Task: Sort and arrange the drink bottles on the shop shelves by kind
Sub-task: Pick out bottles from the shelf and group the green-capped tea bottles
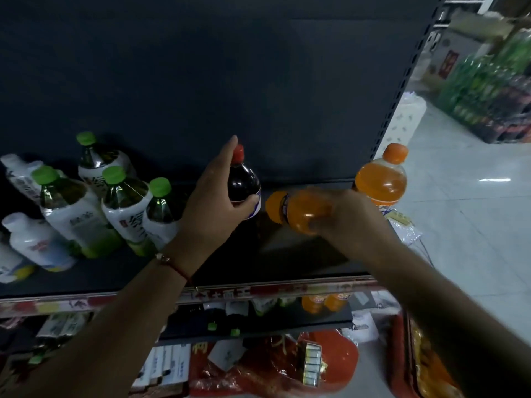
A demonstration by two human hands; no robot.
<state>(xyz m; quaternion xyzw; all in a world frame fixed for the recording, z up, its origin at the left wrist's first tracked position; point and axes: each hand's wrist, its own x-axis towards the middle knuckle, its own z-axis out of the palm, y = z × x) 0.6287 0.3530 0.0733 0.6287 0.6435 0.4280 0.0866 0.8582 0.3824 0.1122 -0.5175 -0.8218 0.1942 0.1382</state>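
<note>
My left hand [212, 202] grips a dark cola bottle [243, 182] with a red cap, held upright over the middle of the dark shelf [287, 254]. My right hand [344, 216] holds an orange soda bottle [298, 209] tipped sideways, its cap pointing left, just right of the cola. A second orange soda bottle [382, 179] stands upright at the shelf's right end. Several green-capped tea bottles [123, 202] stand grouped on the left, with white-capped white bottles [37, 242] at the far left.
The shelf's back panel [258, 81] is dark and bare. A lower shelf [258, 317] holds more tea, dark and orange bottles. Red packaged goods [273, 366] lie on the floor below. Stacked green bottle crates [482, 90] stand across the tiled aisle at right.
</note>
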